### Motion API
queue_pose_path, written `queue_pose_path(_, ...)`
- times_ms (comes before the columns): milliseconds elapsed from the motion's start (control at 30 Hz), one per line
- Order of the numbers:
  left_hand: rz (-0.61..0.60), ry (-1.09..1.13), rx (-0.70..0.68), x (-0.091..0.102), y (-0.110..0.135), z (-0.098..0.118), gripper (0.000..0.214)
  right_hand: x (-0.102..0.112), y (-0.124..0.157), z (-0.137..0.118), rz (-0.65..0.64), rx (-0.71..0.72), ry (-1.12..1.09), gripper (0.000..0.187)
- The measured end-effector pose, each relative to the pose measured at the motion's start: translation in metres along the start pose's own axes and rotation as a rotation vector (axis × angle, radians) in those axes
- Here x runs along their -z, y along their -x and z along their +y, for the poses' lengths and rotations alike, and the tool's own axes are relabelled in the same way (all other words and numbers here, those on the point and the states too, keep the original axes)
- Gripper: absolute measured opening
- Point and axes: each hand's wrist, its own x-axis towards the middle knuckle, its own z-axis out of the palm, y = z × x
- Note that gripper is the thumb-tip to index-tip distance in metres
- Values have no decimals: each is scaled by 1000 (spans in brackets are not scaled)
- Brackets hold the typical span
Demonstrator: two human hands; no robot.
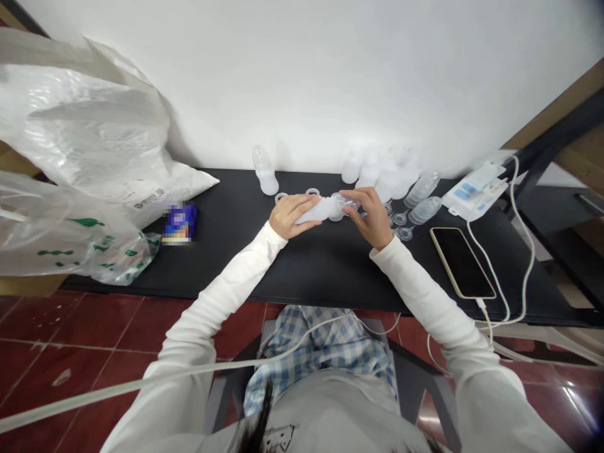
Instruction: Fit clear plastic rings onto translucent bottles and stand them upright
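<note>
My left hand (293,216) is wrapped around a frosted white bottle (317,211) lying roughly level above the black table. At the bottle's right end, my right hand (372,217) grips a clear domed cap (348,202) with thumb and fingers. Cap and bottle neck meet, but I cannot tell whether they are joined. Behind my left hand lie translucent rings (312,192). A capped white bottle (267,176) stands near the wall. Beyond my right hand, several white bottles (384,173) are grouped, with clear caps (427,211) and small clear round pieces (404,233) beside them.
Large white plastic bags (85,113) and a green-printed bag (113,251) take up the left side. A small blue packet (180,223) lies by them. To the right are a phone (462,263) on a cable (528,251) and a white box-like device (476,192). A white wall (302,82) borders the back.
</note>
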Motion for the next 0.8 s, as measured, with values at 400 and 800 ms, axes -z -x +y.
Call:
queue_pose_path(400, -529, 1029, 645, 14, -24, 23, 69, -22, 10, -2, 166, 110, -44, 30)
queue_pose_path(800, -58, -59, 155, 11, -18, 47, 60, -20, -25, -37, 129, -540, -8, 28)
